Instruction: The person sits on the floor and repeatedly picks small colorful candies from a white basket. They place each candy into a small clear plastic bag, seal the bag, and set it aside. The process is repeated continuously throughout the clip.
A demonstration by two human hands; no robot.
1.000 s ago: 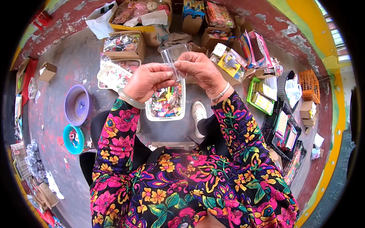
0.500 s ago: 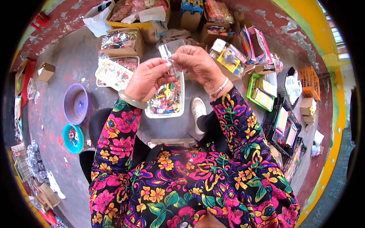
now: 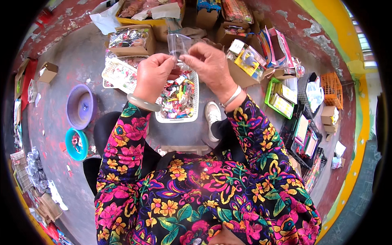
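Between the hands: a clear plastic bag stood out past the fingertips, over the far end of the white basket.
Left hand: its thumb and fingers were pinched together at the bag's near edge.
Right hand: it was loosely curled, thumb tip at the bag's near right corner; whether it gripped the plastic, I could not tell.
Below: the basket sat on the floor, full of small colourful items, near a white shoe.
Left floor: a purple basin lay beyond a turquoise one.
Right floor: a green tray held packets; an orange crate was farther out.
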